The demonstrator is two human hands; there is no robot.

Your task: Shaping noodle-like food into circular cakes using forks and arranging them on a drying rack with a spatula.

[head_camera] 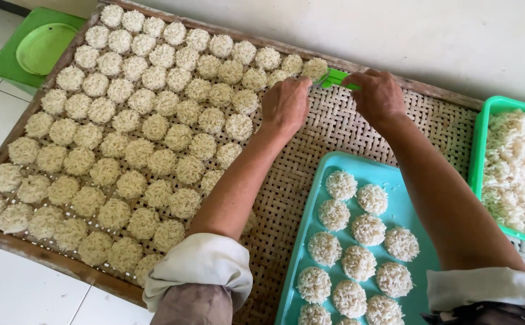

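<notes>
A large woven bamboo tray [335,129] in a wooden frame holds rows of several round rice cakes [148,126]. My left hand [285,103] reaches to the far edge of the tray, its fingers at a rice cake [315,68] in the back row. My right hand [378,93] is beside it, pinching a flat green tool [335,77] that lies against that cake. A teal plastic tray [402,210] with several more round rice cakes [359,262] rests on the bamboo mat near me, under my right forearm.
A green tub [485,135] full of loose cooked rice [518,171] stands at the right. A green stool or bin with a round lid [43,48] sits on the white tiled floor at the top left. A pale wall runs behind the tray.
</notes>
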